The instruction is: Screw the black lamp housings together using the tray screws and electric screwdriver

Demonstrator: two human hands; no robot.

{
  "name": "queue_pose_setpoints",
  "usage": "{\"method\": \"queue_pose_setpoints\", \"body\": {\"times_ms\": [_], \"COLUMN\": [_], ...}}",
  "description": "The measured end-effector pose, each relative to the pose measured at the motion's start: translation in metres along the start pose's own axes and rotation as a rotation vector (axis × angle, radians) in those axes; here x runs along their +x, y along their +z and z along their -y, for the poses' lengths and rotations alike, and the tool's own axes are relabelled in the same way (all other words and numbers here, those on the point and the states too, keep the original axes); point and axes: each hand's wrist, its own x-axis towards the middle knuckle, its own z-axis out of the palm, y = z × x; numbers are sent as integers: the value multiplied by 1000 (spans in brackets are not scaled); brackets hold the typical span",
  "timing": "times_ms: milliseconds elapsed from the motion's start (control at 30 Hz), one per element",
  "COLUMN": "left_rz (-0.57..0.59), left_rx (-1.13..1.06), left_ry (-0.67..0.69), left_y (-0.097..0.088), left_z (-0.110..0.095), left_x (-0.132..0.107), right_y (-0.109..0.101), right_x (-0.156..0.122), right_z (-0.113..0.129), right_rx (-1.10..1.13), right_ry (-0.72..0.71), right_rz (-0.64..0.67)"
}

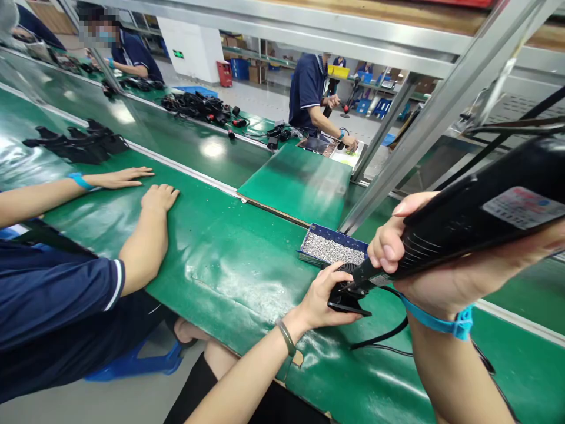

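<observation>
My right hand (441,288) is wrapped round a black electric screwdriver (477,206), with a label on its side. The screwdriver slants down to the left, its tip end at a black plastic part (348,303). My left hand (320,300) grips that part from the left, close above the table. Whether the bit touches a screw is hidden. Just behind the part stands a blue bin (311,231) filled with small silvery screws (335,249).
A green-topped workbench (238,259) carries black cables (388,333) by my right arm. On the left, a co-worker's arms (145,247) rest on it near several black parts (83,144). A metal post (410,129) rises behind the bin. Across the line, a person (309,94) works.
</observation>
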Motion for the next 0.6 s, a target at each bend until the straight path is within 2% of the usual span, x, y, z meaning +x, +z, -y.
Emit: {"method": "queue_pose_setpoints", "body": {"times_ms": [200,500,600], "left_rz": [9,3,-13], "left_rx": [25,15,26], "left_ry": [34,48,46], "left_y": [0,-1,-1], "left_z": [-1,-4,-5], "left_x": [3,5,5], "right_y": [-2,1,-1], "right_x": [2,5,4], "right_z": [-4,2,2], "right_rx": [15,61,37], "right_ry": [-36,42,18], "right_rz": [41,80,73]}}
